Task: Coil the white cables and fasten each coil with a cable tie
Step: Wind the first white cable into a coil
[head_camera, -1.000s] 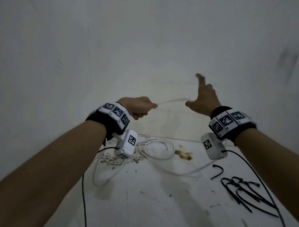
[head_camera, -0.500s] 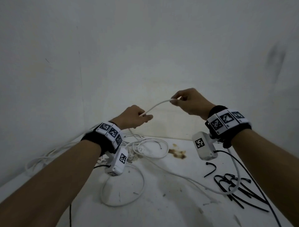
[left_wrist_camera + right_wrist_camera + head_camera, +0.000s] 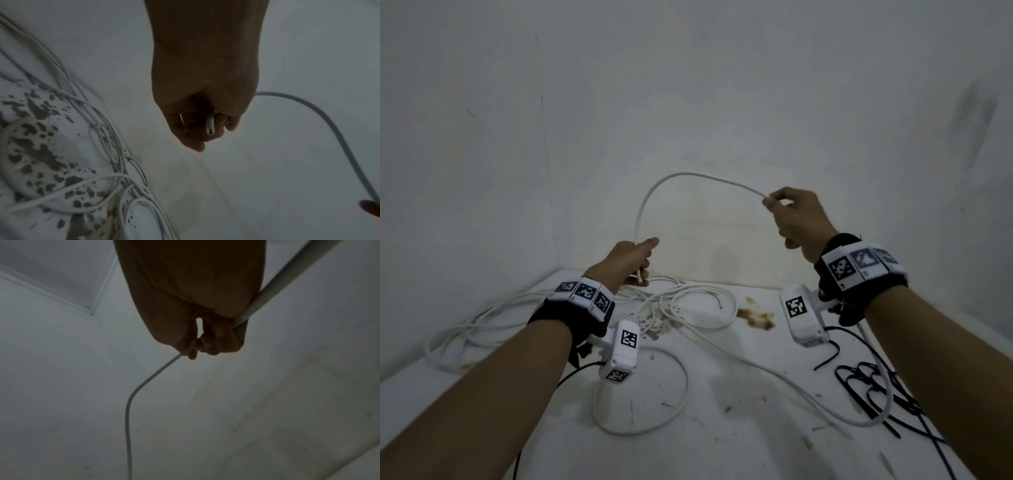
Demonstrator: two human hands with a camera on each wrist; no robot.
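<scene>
Above counter [image 3: 739, 445] | left hand [image 3: 628, 262] grips white cable [image 3: 671, 178] end | right hand [image 3: 799, 219] pinches same cable | arc between.

1. No readable words, brands or numbers anywhere.
2. Left wristband [image 3: 585, 294]: three black-and-white square fiducial marker codes, pattern only, no text.
3. Left wrist camera housing [image 3: 621, 353]: one marker code on its top face, another on its lower end.
4. Right wristband [image 3: 861, 267]: row of marker codes, the outer ones blurred.
5. Right wrist camera housing [image 3: 803, 317]: one marker code.
</scene>
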